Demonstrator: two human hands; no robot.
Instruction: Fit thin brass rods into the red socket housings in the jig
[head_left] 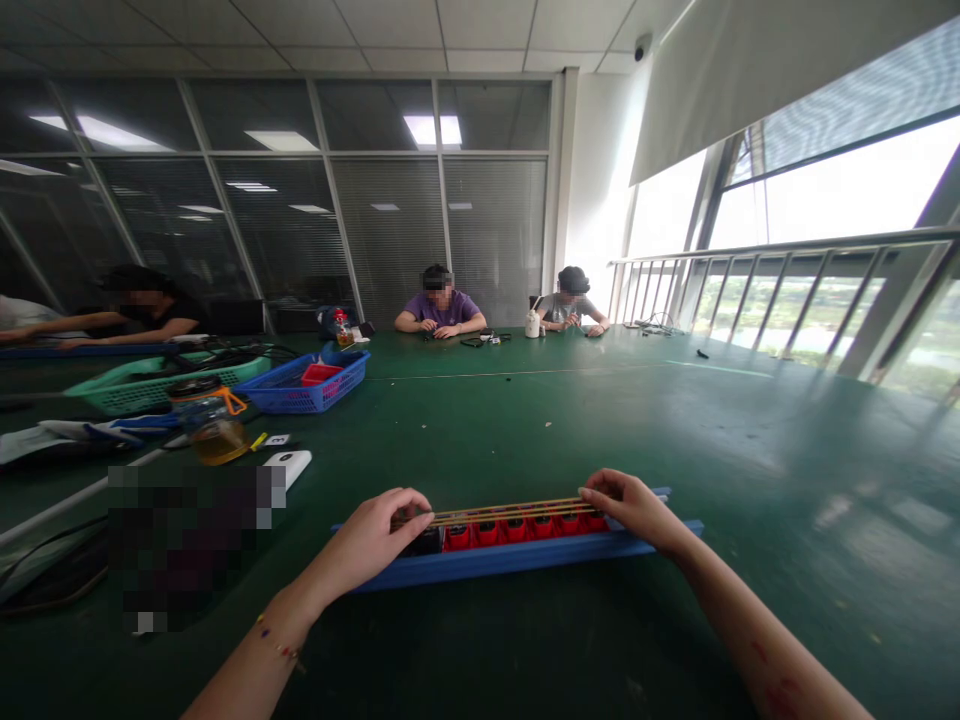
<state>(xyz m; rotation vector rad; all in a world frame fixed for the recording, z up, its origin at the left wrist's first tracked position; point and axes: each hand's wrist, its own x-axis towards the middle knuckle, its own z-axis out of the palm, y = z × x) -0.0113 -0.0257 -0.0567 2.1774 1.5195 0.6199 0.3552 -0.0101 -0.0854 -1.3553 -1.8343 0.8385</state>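
A long blue tray (525,562) lies crosswise on the green table near me, with a row of several red pieces (514,530) inside it. Thin yellowish rods (495,512) run lengthwise above the red pieces. At their left end, my left hand (386,535) pinches the rods between thumb and fingers. My right hand (622,503) is closed on the other end of the rods, over the tray's right part. A dark piece (425,541) sits in the tray beside my left fingers.
On the left are a green basket (124,392) with dark cables, a blue basket (306,396) with a red container, a jar (217,435) and a white device (294,468). People sit at the far edge and far left.
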